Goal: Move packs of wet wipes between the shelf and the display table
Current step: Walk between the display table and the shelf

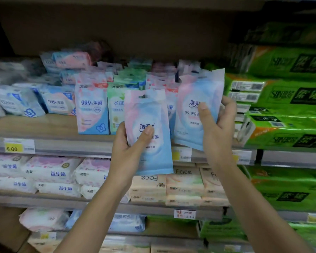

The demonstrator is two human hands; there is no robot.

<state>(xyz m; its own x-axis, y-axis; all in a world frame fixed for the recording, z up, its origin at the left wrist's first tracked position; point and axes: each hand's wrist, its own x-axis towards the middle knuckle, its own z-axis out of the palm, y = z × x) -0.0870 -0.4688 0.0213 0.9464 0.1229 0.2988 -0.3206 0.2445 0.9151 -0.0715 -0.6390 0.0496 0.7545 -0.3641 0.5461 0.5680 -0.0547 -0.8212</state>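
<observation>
Two hands are up in front of the shelf, one pack each. The left hand (125,152) holds a pink-and-blue pack of wipes (150,114) by its lower left edge, with the thumb flat on the printed front and the fingers behind it, hidden. The right hand (217,130) holds a second pack (197,90) with the same print, higher and tilted a little to the right. Its thumb is on the front and its fingers (227,103) curl round the right edge.

Both packs are upright with the label toward the person — likely so they match the upright rows and go in or out face-forward. Whether they are headed onto the shelf or off to the desk cannot be told, and no desk is in view. Neither held pack touches the shelf; both hang in the air just in front of its edge.

Count:
- 2 hands, 2 held packs, 1 per hand.
- On the shelf board (44,125) behind them, the front row has 1 pink-blue upright pack (91,108) and 1 green upright pack (115,106).
- At least 1 more pack is half hidden between the held ones.
- The rows behind are blurred — not countable.
- At the right end are stacked green tissue bundles (285,99), at least 3 layers on that level.
- 1 yellow price tag (14,148) is on the shelf lip at left.
</observation>
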